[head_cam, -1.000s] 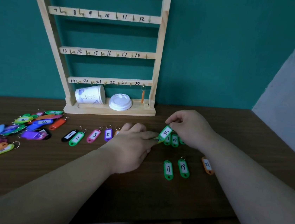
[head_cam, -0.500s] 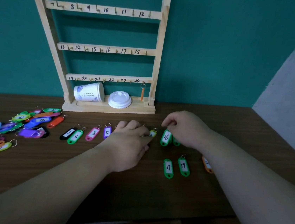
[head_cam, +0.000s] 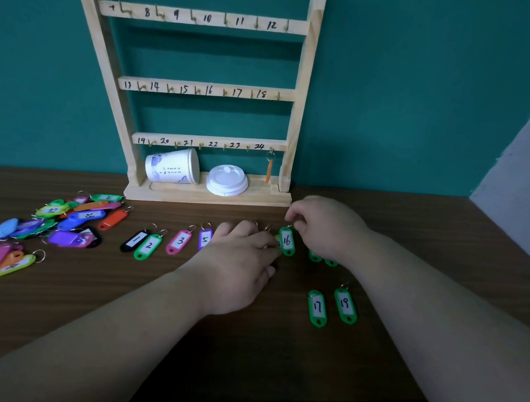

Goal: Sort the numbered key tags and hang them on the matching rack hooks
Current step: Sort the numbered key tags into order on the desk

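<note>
Pinching the ring of green tag 16 (head_cam: 287, 241) between thumb and forefinger, the right hand (head_cam: 323, 232) sits just in front of the right post of the rack (head_cam: 296, 105). A second ago that tag was lifted and tilted between both hands. Now it lies flat on the table (head_cam: 273, 350), number up, in front of the rack's right corner, much as it did half a second ago.

The left hand (head_cam: 236, 263) rests palm down in front of the rack's base, its fingertips just beside tag 16. Its fingers are bent over the tags there, and I cannot tell whether they hold one.

Tag 17 (head_cam: 317, 307) and tag 19 (head_cam: 345, 306) have not moved, lying side by side farther out from the rack's right end. The orange tag (head_cam: 269, 171) hangs at the rack's hook 24.
</note>
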